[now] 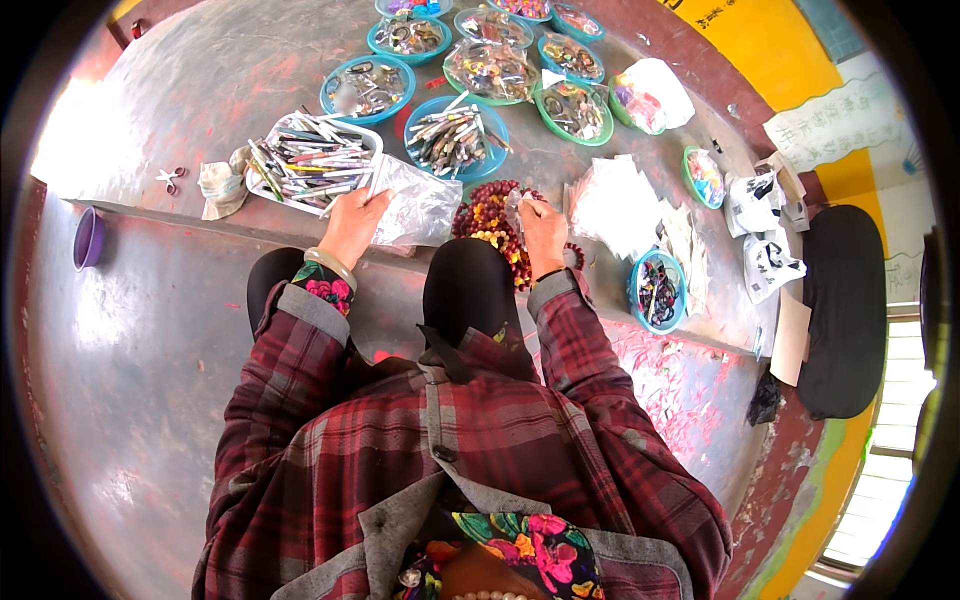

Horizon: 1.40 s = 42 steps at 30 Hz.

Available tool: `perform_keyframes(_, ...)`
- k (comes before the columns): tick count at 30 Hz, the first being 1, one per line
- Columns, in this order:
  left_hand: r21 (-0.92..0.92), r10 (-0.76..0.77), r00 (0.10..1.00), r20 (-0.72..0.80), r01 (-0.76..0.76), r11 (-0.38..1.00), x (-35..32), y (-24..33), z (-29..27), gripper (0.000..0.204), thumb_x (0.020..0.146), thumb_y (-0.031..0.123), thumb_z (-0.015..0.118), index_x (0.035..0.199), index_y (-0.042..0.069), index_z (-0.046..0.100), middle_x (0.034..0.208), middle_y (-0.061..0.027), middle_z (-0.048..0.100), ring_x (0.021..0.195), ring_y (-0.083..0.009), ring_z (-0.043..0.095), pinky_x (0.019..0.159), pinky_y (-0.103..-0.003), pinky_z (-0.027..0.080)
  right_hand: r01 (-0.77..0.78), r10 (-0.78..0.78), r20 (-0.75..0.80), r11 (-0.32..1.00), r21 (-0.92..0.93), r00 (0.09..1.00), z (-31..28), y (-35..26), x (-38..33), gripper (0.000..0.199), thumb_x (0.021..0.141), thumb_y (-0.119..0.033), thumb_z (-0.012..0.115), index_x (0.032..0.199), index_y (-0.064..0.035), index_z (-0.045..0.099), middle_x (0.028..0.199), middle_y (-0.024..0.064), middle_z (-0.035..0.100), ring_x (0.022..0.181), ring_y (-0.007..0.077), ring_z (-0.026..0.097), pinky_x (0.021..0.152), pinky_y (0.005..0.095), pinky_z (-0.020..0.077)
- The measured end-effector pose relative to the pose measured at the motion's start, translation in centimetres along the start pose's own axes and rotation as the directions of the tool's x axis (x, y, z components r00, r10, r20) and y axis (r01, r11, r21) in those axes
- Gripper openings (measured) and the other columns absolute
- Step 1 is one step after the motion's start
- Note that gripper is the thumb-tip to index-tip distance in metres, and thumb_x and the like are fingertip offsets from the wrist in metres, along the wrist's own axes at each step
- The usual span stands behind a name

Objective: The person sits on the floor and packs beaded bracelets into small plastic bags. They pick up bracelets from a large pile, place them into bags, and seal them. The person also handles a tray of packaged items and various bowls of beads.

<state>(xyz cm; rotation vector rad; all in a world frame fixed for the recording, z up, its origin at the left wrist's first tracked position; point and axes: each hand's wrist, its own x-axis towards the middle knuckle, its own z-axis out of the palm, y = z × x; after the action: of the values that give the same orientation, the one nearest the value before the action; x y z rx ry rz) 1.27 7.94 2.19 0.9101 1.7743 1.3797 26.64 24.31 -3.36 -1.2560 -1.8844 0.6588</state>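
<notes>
My left hand, with a pale bangle on its wrist, is closed at the near left edge of a clear plastic bag. Right beside it stands a white tray heaped with pens. My right hand is pinched over a pile of dark red and yellow bead strings. A small, pale, shiny bit shows at its fingertips, too small to name. Just beyond the bag, a blue basin holds more pens.
Several basins with small goods stand farther back, among them a blue one. White sheets and a blue basket lie to the right. Scissors, a cloth bundle and a purple bowl are at left.
</notes>
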Motion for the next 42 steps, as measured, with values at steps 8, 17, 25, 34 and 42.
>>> perform_keyframes(8, 0.009, 0.042, 0.998, -0.057, -0.042, 0.999, 0.2, -0.3, 0.1, 0.030, 0.086, 0.022, 0.061, 0.078, -0.007, 0.058, 0.057, -0.0005, 0.046, 0.056, -0.0067, 0.037, 0.049, -0.028, 0.034, 0.169, -0.172, 0.007, 0.963, -0.211, 0.985, -0.7, -2.1, 1.7, 0.014, 0.077, -0.019, 0.059, 0.073, -0.0065, 0.064, 0.074, 0.0139, 0.060, 0.074, 0.0330, 0.059, 0.062, 0.0407, 0.0459)
perform_keyframes(17, 0.022, 0.045, 0.998, -0.046, -0.044, 0.999, 0.1, 0.2, 0.1, 0.033, 0.085, 0.024, 0.060, 0.073, -0.006, 0.056, 0.053, -0.0026, 0.043, 0.054, -0.0087, 0.036, 0.049, -0.030, 0.033, 0.330, -0.332, 0.023, 0.925, -0.187, 0.943, -1.0, -2.7, 3.9, 0.010, 0.078, -0.016, 0.061, 0.075, -0.0064, 0.062, 0.076, 0.0146, 0.061, 0.074, 0.0340, 0.059, 0.063, 0.0402, 0.0469)
perform_keyframes(25, 0.117, 0.014, 1.000, -0.019, -0.011, 0.993, -0.5, 1.8, 0.2, 0.034, 0.086, 0.027, 0.056, 0.076, -0.005, 0.057, 0.055, -0.0058, 0.046, 0.054, -0.0117, 0.041, 0.051, -0.032, 0.035, 0.265, -0.256, 0.085, 0.954, -0.141, 0.963, -2.3, -1.5, 4.6, 0.009, 0.076, -0.011, 0.065, 0.080, -0.0035, 0.063, 0.074, 0.0122, 0.062, 0.068, 0.0260, 0.061, 0.063, 0.0335, 0.0468)
perform_keyframes(34, 0.173, 0.041, 0.999, -0.019, -0.038, 0.984, -0.2, 1.3, 0.2, 0.036, 0.085, 0.029, 0.057, 0.076, -0.006, 0.057, 0.054, -0.0104, 0.048, 0.052, -0.0166, 0.042, 0.052, -0.035, 0.036, 0.422, -0.373, 0.229, 0.877, -0.228, 0.899, -4.4, -3.5, 4.4, 0.012, 0.077, -0.011, 0.060, 0.086, -0.0065, 0.066, 0.083, 0.0115, 0.063, 0.080, 0.0300, 0.061, 0.069, 0.0348, 0.0475)
perform_keyframes(42, 0.225, 0.065, 0.998, -0.015, -0.060, 0.973, -0.4, 1.4, -0.1, 0.035, 0.084, 0.030, 0.056, 0.081, -0.004, 0.062, 0.059, -0.0162, 0.055, 0.055, -0.0232, 0.053, 0.055, -0.037, 0.041, 0.437, -0.407, 0.206, 0.891, -0.124, 0.890, -5.7, -4.6, 4.0, 0.009, 0.076, -0.009, 0.061, 0.083, -0.0090, 0.067, 0.078, 0.0103, 0.060, 0.073, 0.0312, 0.059, 0.063, 0.0371, 0.0468)
